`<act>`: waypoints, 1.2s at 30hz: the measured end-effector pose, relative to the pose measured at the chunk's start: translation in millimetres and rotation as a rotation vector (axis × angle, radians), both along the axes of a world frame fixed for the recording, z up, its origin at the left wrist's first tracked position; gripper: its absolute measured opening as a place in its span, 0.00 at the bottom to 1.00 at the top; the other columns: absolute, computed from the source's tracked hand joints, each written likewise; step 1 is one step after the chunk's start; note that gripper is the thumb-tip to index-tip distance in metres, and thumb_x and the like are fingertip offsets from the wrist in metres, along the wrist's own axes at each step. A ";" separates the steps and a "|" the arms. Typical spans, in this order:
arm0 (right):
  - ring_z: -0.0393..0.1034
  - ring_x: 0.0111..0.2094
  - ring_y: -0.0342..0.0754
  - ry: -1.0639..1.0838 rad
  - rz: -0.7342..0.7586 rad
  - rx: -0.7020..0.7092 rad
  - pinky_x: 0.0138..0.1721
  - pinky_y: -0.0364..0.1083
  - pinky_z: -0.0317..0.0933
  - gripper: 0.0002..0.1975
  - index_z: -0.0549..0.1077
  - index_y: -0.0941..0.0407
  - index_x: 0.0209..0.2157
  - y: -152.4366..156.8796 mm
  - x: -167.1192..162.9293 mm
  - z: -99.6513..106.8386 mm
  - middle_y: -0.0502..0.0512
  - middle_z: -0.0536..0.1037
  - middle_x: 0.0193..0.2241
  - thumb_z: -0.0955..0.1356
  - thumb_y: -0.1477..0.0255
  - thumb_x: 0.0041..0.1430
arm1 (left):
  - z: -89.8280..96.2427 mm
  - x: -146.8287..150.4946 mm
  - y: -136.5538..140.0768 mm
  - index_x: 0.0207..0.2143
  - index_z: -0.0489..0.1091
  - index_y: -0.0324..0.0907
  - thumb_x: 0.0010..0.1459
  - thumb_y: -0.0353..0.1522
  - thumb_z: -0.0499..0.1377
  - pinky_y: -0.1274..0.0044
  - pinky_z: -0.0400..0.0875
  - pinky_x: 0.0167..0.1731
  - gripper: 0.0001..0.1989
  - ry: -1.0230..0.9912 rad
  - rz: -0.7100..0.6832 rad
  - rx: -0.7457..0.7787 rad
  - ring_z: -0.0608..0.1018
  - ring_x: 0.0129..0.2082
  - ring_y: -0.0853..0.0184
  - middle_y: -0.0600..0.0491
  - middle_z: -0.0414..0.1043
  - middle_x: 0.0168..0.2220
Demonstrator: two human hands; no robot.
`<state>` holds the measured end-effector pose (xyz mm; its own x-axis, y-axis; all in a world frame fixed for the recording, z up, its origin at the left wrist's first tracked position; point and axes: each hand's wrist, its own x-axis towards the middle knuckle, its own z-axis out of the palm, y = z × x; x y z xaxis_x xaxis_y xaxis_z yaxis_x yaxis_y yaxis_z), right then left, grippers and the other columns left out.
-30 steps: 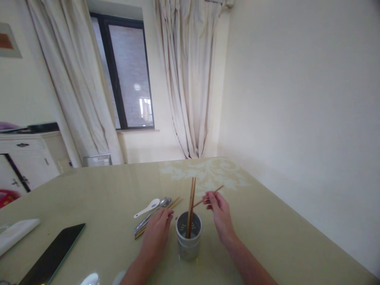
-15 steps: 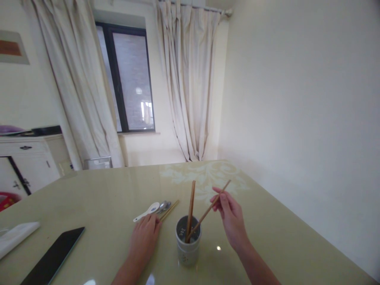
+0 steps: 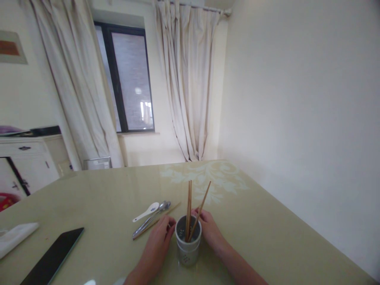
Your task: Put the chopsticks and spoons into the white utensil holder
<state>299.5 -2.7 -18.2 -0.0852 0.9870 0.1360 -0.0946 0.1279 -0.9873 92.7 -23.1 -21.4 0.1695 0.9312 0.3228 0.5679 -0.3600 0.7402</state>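
A white cup (image 3: 188, 248) is standing near the table's (image 3: 267, 237) near edge, three wooden chopsticks (image 3: 190, 209) leaning in it. The left hand (image 3: 157, 245) and right hand (image 3: 209, 231) are resting against its two sides, fingers loosely curved, gripping nothing. Spoons (image 3: 150, 215) are lying just beyond the left hand.

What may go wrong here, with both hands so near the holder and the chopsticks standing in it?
The chopsticks stand tall and lean in the small holder; a nudge from the right hand or left hand might tip it. The left hand could also push the loose chopstick or metal spoon aside.
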 end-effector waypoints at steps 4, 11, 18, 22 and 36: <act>0.75 0.33 0.54 0.090 -0.094 0.021 0.34 0.49 0.68 0.19 0.82 0.50 0.31 2.4 1.6 6.2 0.54 0.82 0.30 0.74 0.48 0.60 | 3.0 2.4 -1.0 0.39 0.76 0.47 0.72 0.41 0.50 0.68 0.77 0.45 0.16 0.002 -0.064 0.011 0.82 0.43 0.57 0.47 0.82 0.42; 0.69 0.31 0.47 0.275 -0.647 0.317 0.35 0.46 0.67 0.24 0.82 0.55 0.40 9.0 66.1 46.3 0.54 0.80 0.32 0.77 0.48 0.57 | -4.2 -31.9 15.0 0.49 0.79 0.43 0.71 0.30 0.50 0.60 0.72 0.58 0.17 0.583 0.316 0.108 0.80 0.55 0.52 0.44 0.81 0.52; 0.65 0.27 0.41 0.544 -0.623 0.338 0.28 0.40 0.64 0.27 0.84 0.53 0.45 -0.5 97.5 65.7 0.49 0.78 0.31 0.82 0.50 0.51 | -4.1 -39.0 14.3 0.44 0.79 0.44 0.72 0.30 0.52 0.64 0.71 0.55 0.15 0.769 0.368 0.082 0.79 0.52 0.55 0.45 0.81 0.49; 0.68 0.27 0.44 0.311 -0.418 0.328 0.29 0.44 0.66 0.25 0.83 0.55 0.46 -10.1 67.2 64.8 0.53 0.80 0.32 0.77 0.48 0.60 | -6.6 -37.9 14.0 0.41 0.78 0.43 0.71 0.30 0.51 0.64 0.71 0.54 0.14 0.675 0.345 0.124 0.80 0.50 0.55 0.46 0.81 0.46; 0.76 0.33 0.53 0.000 0.002 0.024 0.39 0.50 0.70 0.24 0.77 0.53 0.35 -6.0 1.9 1.6 0.53 0.81 0.31 0.76 0.46 0.55 | 2.1 3.7 -4.9 0.46 0.78 0.47 0.73 0.39 0.51 0.67 0.78 0.50 0.16 -0.080 -0.171 0.030 0.82 0.47 0.57 0.44 0.82 0.47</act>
<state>301.4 -8.8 -16.6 -0.0870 0.9833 0.1600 -0.0945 0.1517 -0.9839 96.4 -28.0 -19.2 0.2974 0.8807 0.3686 0.4366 -0.4688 0.7679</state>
